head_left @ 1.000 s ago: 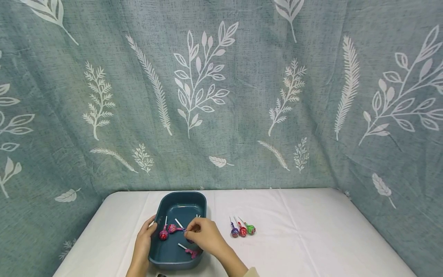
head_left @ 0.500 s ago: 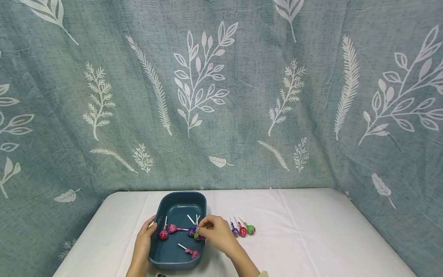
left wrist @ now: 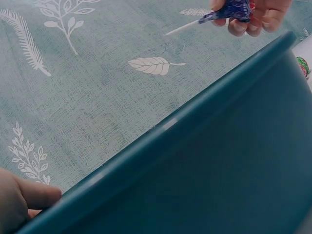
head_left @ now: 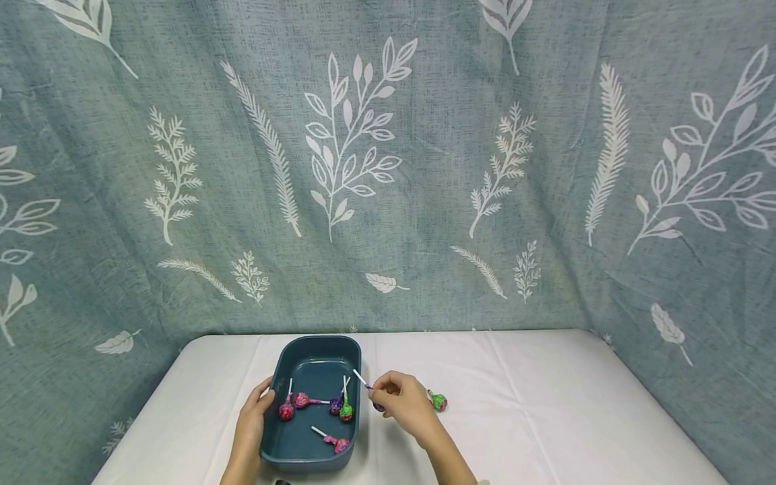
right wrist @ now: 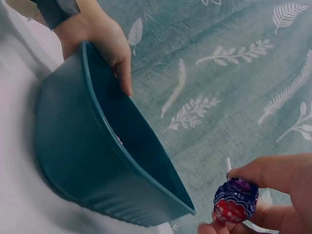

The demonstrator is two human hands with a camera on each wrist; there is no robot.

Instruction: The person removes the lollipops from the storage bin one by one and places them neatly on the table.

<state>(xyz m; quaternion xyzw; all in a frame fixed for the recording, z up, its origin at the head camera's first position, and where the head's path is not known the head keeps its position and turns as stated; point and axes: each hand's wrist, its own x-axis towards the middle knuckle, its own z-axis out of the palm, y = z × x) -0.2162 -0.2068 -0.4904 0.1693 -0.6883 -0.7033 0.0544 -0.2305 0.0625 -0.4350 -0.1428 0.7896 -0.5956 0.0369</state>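
My left hand holds the left wall of a dark teal bin, its thumb hooked over the rim in the right wrist view. Just outside the bin's right side, my right hand pinches a purple-wrapped lollipop by thumb and fingers, its white stick pointing up and left in the head view. Inside the bin lie several lollipops: a red one, a pink one, a purple one, a green one and another pink one nearer me.
A green lollipop lies on the white tablecloth right of my right hand, which covers the spot beside it. A leaf-patterned green curtain hangs behind and at both sides of the table. A small dark object shows at the bottom edge.
My right hand has moved right, out of the bin, with a purple lollipop pinched in it. The green lollipop in the bin is now uncovered. My left hand has stayed on the bin.
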